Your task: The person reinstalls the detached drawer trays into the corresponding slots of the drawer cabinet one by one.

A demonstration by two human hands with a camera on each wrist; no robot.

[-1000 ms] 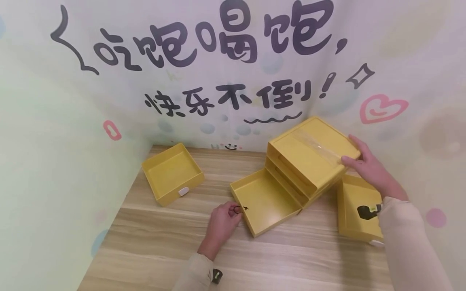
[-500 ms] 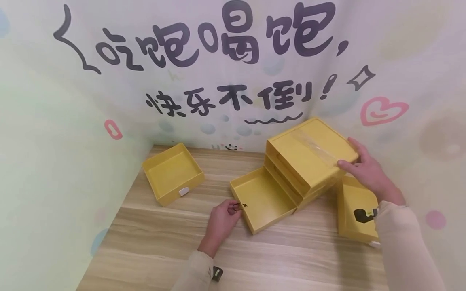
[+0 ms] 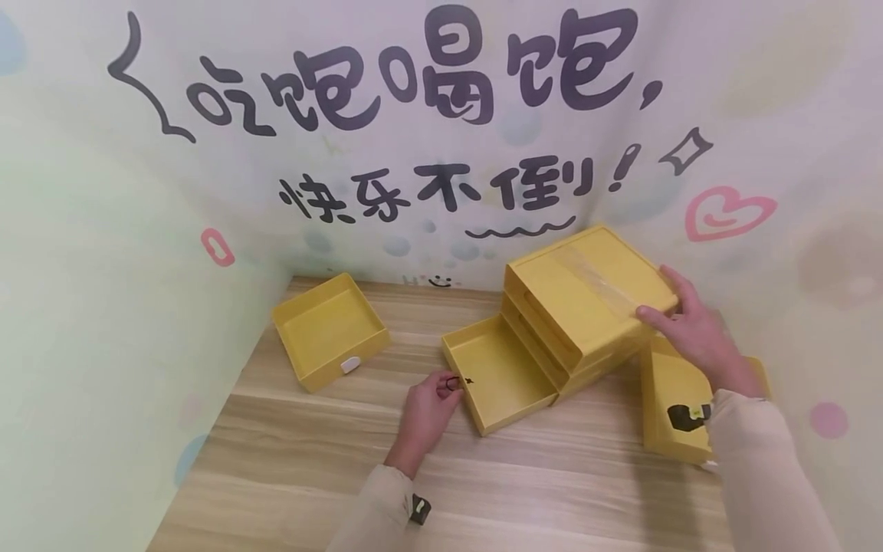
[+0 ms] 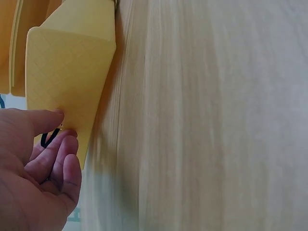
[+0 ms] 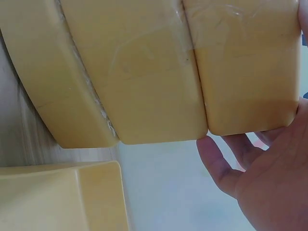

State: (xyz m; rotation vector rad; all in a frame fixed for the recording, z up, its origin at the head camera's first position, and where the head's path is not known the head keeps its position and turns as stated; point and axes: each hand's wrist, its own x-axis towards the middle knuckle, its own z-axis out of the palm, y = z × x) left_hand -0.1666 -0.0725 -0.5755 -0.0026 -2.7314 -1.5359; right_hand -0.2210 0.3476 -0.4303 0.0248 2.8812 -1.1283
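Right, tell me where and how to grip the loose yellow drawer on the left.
Best pinch the tabbed wall of the yellow drawer just above its white tab, coming down from the near side. The drawer sits upright with an open top, so that thin wall can likely be gripped from inside and out at once.

A: Which parts do the hands engage?
B: The left hand [image 3: 428, 418] pinches a black loop [image 3: 452, 383] on the pulled-out bottom drawer [image 3: 507, 376]; the right hand [image 3: 700, 333] grips the right end of the yellow drawer cabinet [image 3: 586, 295].
A: And the surroundings?
B: A detached left drawer [image 3: 331, 326] and a partly hidden right drawer [image 3: 658, 395] lie on the wood-grain table [image 3: 276, 483].
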